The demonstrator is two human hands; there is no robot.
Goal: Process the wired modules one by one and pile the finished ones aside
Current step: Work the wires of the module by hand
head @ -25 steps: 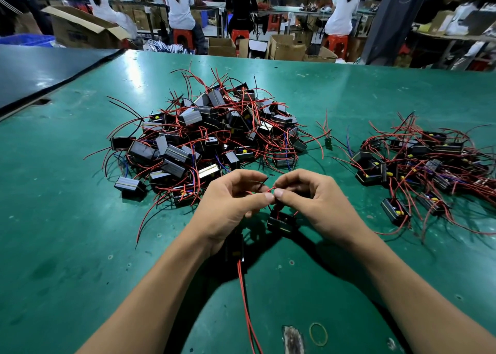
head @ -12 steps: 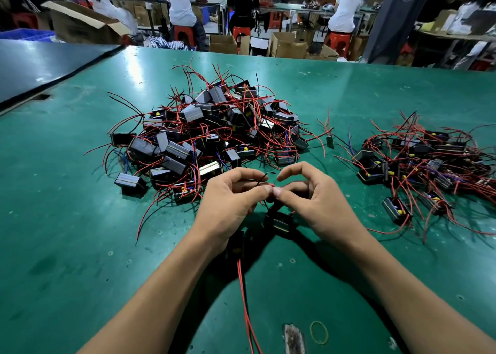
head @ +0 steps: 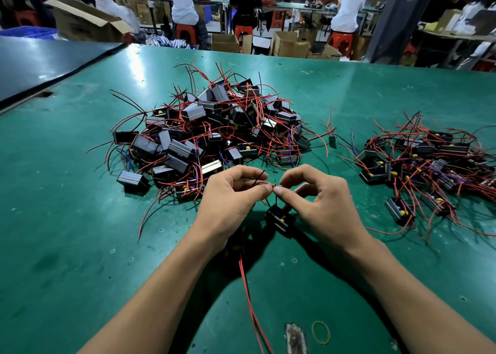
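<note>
A small black module hangs just above the green table, below my two hands. My left hand and my right hand meet thumb to thumb and pinch the module's thin wire ends between fingertips. A short black wire sticks up from my left fingers. A second black module sits under my left wrist, mostly hidden, with a long red wire trailing toward me. A big heap of wired modules lies beyond my hands. A smaller pile of modules lies to the right.
A yellow rubber band and a scuffed patch lie near the table's front edge. A lone small green part with red wires sits between the piles. A dark table adjoins at the left. People sit at benches among cardboard boxes behind.
My hands have stayed in place, working the wire ends; my fingers have spread slightly. The module below them has tilted a little.
</note>
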